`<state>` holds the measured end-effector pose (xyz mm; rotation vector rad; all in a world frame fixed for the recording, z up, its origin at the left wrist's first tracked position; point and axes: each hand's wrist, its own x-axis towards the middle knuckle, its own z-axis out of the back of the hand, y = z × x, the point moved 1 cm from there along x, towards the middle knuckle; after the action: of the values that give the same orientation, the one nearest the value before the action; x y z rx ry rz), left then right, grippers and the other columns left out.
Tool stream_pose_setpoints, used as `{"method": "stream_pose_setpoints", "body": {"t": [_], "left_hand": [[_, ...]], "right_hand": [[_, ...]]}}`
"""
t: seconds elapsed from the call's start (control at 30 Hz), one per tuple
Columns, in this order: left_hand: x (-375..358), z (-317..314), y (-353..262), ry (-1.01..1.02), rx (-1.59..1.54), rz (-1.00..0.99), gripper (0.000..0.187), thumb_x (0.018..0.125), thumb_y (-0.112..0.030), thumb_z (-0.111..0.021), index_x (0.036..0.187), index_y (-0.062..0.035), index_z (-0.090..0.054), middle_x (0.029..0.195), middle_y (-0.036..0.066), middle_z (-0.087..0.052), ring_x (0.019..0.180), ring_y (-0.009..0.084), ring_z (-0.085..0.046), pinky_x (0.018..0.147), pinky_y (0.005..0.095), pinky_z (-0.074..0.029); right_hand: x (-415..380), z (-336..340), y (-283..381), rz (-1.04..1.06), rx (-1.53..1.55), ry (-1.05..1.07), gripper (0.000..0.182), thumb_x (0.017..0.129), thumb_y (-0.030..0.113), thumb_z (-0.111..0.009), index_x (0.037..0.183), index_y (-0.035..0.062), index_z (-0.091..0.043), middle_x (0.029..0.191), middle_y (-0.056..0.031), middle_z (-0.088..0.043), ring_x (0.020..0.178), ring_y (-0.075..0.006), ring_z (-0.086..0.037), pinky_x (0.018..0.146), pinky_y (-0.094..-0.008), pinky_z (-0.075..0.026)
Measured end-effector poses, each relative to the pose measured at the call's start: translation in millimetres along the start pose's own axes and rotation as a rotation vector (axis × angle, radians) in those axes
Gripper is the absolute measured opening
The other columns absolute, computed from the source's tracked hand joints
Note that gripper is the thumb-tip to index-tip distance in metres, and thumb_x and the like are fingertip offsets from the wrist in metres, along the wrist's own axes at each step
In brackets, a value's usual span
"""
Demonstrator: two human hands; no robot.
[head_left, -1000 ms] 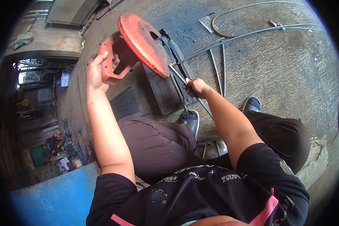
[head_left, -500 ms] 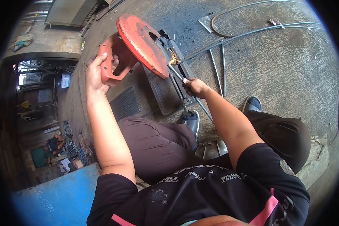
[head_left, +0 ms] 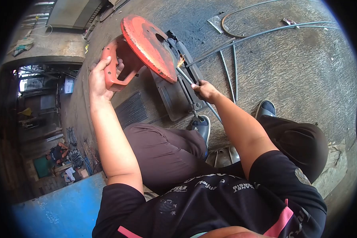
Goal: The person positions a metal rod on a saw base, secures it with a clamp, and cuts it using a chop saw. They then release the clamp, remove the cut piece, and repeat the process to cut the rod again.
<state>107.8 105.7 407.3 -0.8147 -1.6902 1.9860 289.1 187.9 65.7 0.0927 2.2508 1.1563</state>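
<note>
My left hand (head_left: 100, 79) is wrapped around the red D-shaped handle (head_left: 111, 67) of a chop saw. The saw's round red guard (head_left: 148, 47) tilts over the dark metal base (head_left: 172, 97) and hides most of the cutting disc. Small orange sparks (head_left: 181, 61) show at the guard's right edge, where a thin metal rod (head_left: 185, 75) meets the saw. Closed around that rod, just right of the base, is my right hand (head_left: 204, 91). The rod's near end passes below my right hand toward my shoes.
Long thin rods (head_left: 265, 33) run from the saw across the concrete floor to the upper right. Two short rods (head_left: 227, 73) lie under them. A blue panel (head_left: 63, 206) is at lower left. A person (head_left: 58, 152) sits farther back by bundled metal pieces (head_left: 76, 158).
The sparks have become smaller. The saw handle and guard have shifted very slightly left, with my left hand still on the handle. My right hand keeps its hold on the rod.
</note>
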Motion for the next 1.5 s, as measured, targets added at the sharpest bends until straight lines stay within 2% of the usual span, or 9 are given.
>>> {"method": "stream_pose_setpoints", "body": {"t": [0.13,0.47,0.57,0.63,0.97,1.33,1.5], "left_hand": [[-0.1,-1.0,0.0,0.006,-0.001,-0.011,0.037,0.086,-0.011,-0.058,0.117,0.0062,-0.049,0.101,0.015,-0.054,0.089,0.0233,-0.060,0.080,0.0335,-0.054],[-0.4,-0.7,0.1,0.000,-0.010,0.002,0.039,0.086,-0.012,-0.058,0.119,0.0064,-0.047,0.101,0.015,-0.054,0.089,0.0235,-0.060,0.080,0.0343,-0.054],[-0.9,-1.2,-0.5,-0.010,-0.006,0.010,0.040,0.086,-0.012,-0.057,0.120,0.0065,-0.047,0.102,0.015,-0.054,0.090,0.0238,-0.060,0.081,0.0343,-0.054],[-1.3,-2.1,-0.6,-0.003,-0.003,0.004,0.041,0.086,-0.012,-0.057,0.121,0.0064,-0.047,0.104,0.016,-0.054,0.090,0.0239,-0.059,0.081,0.0345,-0.054],[-0.5,-0.9,-0.2,0.009,-0.005,0.010,0.038,0.086,-0.012,-0.057,0.119,0.0056,-0.048,0.103,0.015,-0.054,0.091,0.0232,-0.059,0.081,0.0344,-0.054],[2.0,1.1,0.9,0.013,-0.006,-0.010,0.037,0.086,-0.012,-0.057,0.118,0.0052,-0.050,0.105,0.016,-0.057,0.091,0.0225,-0.060,0.081,0.0349,-0.054],[2.1,1.7,1.0,0.015,-0.013,-0.005,0.036,0.086,-0.011,-0.057,0.118,0.0053,-0.050,0.105,0.016,-0.057,0.091,0.0223,-0.060,0.081,0.0347,-0.054]], "right_hand": [[-0.9,-0.6,0.6,0.002,-0.013,-0.025,0.030,0.090,0.029,-0.064,0.080,0.0043,-0.050,0.061,-0.0030,-0.050,0.048,-0.0117,-0.043,0.044,-0.0292,-0.035],[-2.2,1.5,3.7,-0.008,0.037,0.012,0.028,0.090,0.027,-0.063,0.079,0.0051,-0.049,0.061,-0.0032,-0.050,0.048,-0.0118,-0.043,0.043,-0.0290,-0.034],[-5.4,3.7,7.8,-0.056,0.034,0.025,0.023,0.093,0.024,-0.059,0.082,0.0076,-0.048,0.061,-0.0011,-0.046,0.048,-0.0115,-0.041,0.044,-0.0276,-0.032],[-4.6,5.9,8.0,-0.111,0.119,0.052,0.022,0.094,0.024,-0.056,0.085,0.0066,-0.049,0.064,-0.0027,-0.047,0.050,-0.0128,-0.043,0.046,-0.0283,-0.035],[-12.7,5.9,15.7,-0.141,0.129,0.126,0.027,0.096,0.030,-0.052,0.087,0.0047,-0.050,0.065,-0.0040,-0.048,0.052,-0.0146,-0.043,0.049,-0.0299,-0.038],[-11.7,3.3,13.9,-0.220,0.171,0.112,0.038,0.099,0.036,-0.041,0.086,0.0028,-0.054,0.058,-0.0043,-0.045,0.045,-0.0149,-0.036,0.046,-0.0299,-0.033],[-11.9,3.3,14.1,-0.242,0.203,0.133,0.040,0.100,0.037,-0.039,0.085,0.0026,-0.054,0.056,-0.0040,-0.043,0.044,-0.0144,-0.033,0.045,-0.0294,-0.029]]}}
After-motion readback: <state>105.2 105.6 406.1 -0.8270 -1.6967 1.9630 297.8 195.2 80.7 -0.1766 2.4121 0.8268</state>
